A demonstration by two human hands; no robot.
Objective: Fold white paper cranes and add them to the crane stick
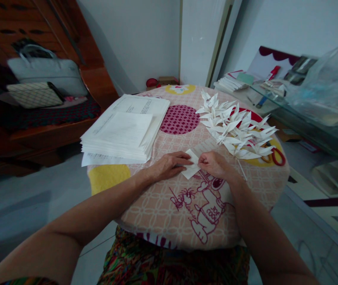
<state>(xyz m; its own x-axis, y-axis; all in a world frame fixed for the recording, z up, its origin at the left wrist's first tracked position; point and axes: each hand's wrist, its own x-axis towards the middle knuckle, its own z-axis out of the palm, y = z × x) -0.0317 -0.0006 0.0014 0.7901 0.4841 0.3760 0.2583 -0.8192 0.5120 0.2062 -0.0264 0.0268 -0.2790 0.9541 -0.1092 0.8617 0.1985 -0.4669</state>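
At the near edge of the round table, the left hand (169, 166) lies nearly flat, palm down, its fingers stretched out and pressing on a small white folded piece of paper (191, 169). The right hand (214, 164) meets it from the other side, fingers curled in and nipping the paper's right edge. The paper sits on the cloth between the two hands, roughly at the middle of the near half of the table.

Under them spreads a peach-coloured patterned tablecloth (159, 213) printed with a maroon cartoon dog and large coloured circles. Just beyond the right hand lies a heap of white folded paper cranes (237, 126), wings pointing every way, with a pair of red-handled scissors (273, 157) at its right end. Beyond the left hand, towards the far left of the table, rests a thick stack of white printed sheets (127, 130), hanging over the table's edge.

Further left, a grey handbag (46, 75) and a cream checked pouch (33, 94) rest on a dark wooden bench (52, 134).
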